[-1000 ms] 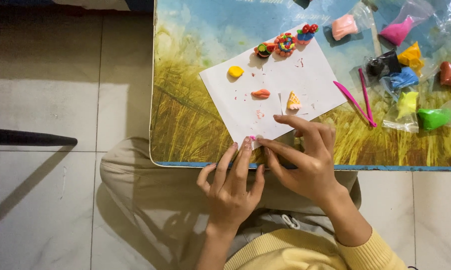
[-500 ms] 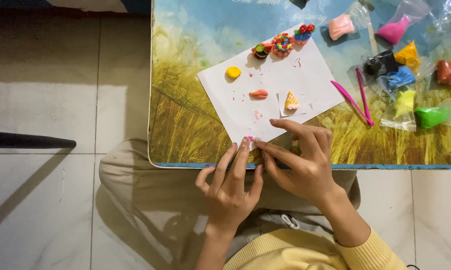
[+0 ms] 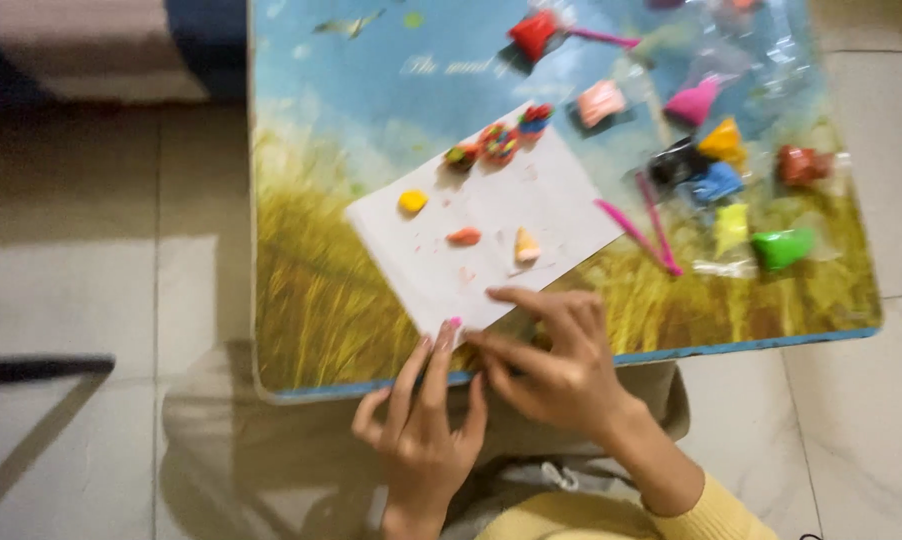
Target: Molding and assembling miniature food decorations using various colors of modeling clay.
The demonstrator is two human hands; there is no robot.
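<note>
Both hands meet at the near edge of the table (image 3: 301,300). The left hand (image 3: 421,430) has its fingers stretched, a pink bit of clay (image 3: 455,322) at the fingertips; the right hand (image 3: 551,365) curls loosely beside it. Blur hides whether either truly pinches the bit. Just beyond lies the white paper (image 3: 491,215) with small clay shapes (image 3: 464,236); coloured clay lumps (image 3: 716,180) lie smeared farther right.
</note>
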